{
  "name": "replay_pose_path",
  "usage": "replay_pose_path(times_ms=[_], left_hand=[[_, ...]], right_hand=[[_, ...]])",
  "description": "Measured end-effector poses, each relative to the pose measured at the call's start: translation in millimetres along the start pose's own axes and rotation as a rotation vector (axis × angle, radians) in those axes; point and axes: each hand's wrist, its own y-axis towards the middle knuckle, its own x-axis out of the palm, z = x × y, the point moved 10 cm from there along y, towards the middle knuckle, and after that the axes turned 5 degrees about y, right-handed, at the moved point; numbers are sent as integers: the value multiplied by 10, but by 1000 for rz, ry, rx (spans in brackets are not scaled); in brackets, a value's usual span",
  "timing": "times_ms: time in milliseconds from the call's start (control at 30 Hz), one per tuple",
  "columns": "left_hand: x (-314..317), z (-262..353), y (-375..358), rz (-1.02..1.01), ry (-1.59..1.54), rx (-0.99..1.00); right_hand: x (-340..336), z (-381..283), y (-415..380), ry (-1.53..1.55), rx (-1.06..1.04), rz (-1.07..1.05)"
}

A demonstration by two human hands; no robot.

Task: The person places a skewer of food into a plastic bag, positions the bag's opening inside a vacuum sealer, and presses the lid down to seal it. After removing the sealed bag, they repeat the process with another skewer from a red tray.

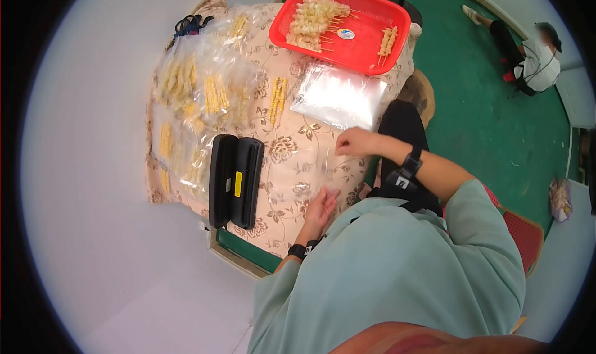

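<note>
A clear plastic bag (321, 166), hard to see against the patterned cloth, stretches between my two hands. My right hand (357, 141) has its fingers closed in a pinch at the bag's upper end. At the lower end my left hand (320, 209) grips the plastic, palm partly up. Left of my hands, a black bag sealer (236, 181) lies with its lid raised. Just above it on the cloth are a few yellow skewers (277, 100). A stack of flat clear bags (340, 97) lies above my right hand.
A red basin (397, 37) with several pale skewers stands at the table's far end. Filled bags of skewers (214, 96) pile along the left side. A seated person (537, 68) is at upper right. A red woven chair (521, 236) stands behind my right arm.
</note>
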Motion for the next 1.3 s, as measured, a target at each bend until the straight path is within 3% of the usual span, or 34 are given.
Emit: replay_pose_path(times_ms=[167,500,667,733,1033,1133,1300], left_hand=[[-29,-6,-5,72,-14,12],[-40,-8,1,135,-58,-51],[-70,-49,18,149,-84,-75],[-72,-57,15,166,-101,-80],[-59,-70,-23,194,-124,-106],[-77,-83,-21,202,-118,-107],[-26,-36,-50,208,-110,-100]], right_hand=[[-1177,-215,-40,167,41,165],[-2915,498,592,451,82,697],[-3341,767,1133,326,60,819],[-3511,680,1165,22,83,993],[-3579,584,1345,-261,212,897],[-3557,632,1444,-370,179,803],[-3544,709,1447,-350,133,852]])
